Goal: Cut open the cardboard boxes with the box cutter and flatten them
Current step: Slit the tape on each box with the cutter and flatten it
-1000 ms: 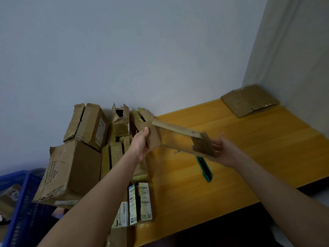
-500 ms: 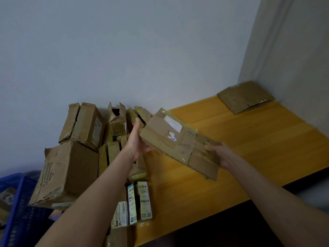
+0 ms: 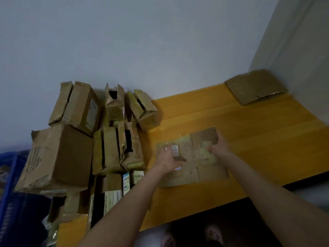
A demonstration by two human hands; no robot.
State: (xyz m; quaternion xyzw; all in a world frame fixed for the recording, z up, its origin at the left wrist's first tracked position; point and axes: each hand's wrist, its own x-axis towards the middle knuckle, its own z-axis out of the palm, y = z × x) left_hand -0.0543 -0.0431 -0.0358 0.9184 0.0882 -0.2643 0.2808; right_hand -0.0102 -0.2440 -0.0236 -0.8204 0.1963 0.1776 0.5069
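Note:
A flattened cardboard box (image 3: 211, 172) with tape and a white label lies flat on the yellow wooden table (image 3: 258, 139). My left hand (image 3: 169, 160) presses down on its left part near the label. My right hand (image 3: 218, 146) presses on its upper right part, fingers reaching to the far corner. Both hands are blurred by motion. The box cutter is not visible; the cardboard covers the spot where it lay.
A pile of unflattened, taped boxes (image 3: 74, 154) crowds the table's left end against the wall. Another flattened box (image 3: 256, 87) lies in the far right corner. A blue crate (image 3: 10, 184) stands at the left. My feet (image 3: 211, 232) show below the table's front edge.
The cardboard was held up in the air between both hands; now it lies flat on the table with both hands on top of it, and it covers the teal box cutter.

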